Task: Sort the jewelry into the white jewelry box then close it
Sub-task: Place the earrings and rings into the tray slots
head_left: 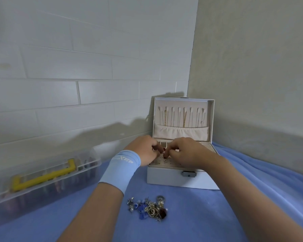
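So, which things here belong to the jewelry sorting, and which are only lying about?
For the job: white jewelry box, lid open; jewelry pile in front of it; small red item, too small to identify, pinched by left hand and right hand over the box.
Lying about: clear plastic case with yellow handle; blue cloth underneath.

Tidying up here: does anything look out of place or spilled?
Only the tangled heap of mixed loose jewelry lies on the blue cloth in front of the open white jewelry box, unsorted. Nothing looks damaged.
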Demonstrator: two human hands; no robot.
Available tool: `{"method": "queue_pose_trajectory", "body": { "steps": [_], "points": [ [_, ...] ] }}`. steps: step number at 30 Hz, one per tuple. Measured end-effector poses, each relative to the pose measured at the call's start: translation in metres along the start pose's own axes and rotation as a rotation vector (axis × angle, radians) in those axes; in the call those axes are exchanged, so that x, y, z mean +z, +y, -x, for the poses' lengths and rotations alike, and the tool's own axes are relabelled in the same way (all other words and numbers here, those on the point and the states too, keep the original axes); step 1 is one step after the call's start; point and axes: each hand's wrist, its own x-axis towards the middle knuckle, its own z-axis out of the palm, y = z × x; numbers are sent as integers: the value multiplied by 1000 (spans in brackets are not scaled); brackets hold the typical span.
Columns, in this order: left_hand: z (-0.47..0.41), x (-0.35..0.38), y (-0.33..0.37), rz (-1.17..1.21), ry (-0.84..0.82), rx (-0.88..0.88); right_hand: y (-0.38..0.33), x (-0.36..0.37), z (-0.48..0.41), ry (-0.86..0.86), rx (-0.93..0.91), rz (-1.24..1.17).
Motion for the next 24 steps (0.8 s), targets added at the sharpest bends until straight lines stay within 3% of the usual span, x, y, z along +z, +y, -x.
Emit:
{"method": "queue_pose_trajectory", "body": {
  "steps": [5,11,15,19,24],
  "points": [
    [16,-12,-2,47,40,-4,-11,-14,9,59,-70,-119],
    [47,-20,-5,-50,-170,-28,-41,-2,32,-385,-167,15],
    [66,-13,-8,-126,-298,-35,-51,11,39,-552,-134,162],
    [72,-5,-9,-128,-360,-13,-51,21,38,-537,-98,235],
    [71,-2,-6,-92,-369,-2,-39,6,36,-457,-63,137]
  ]
}}
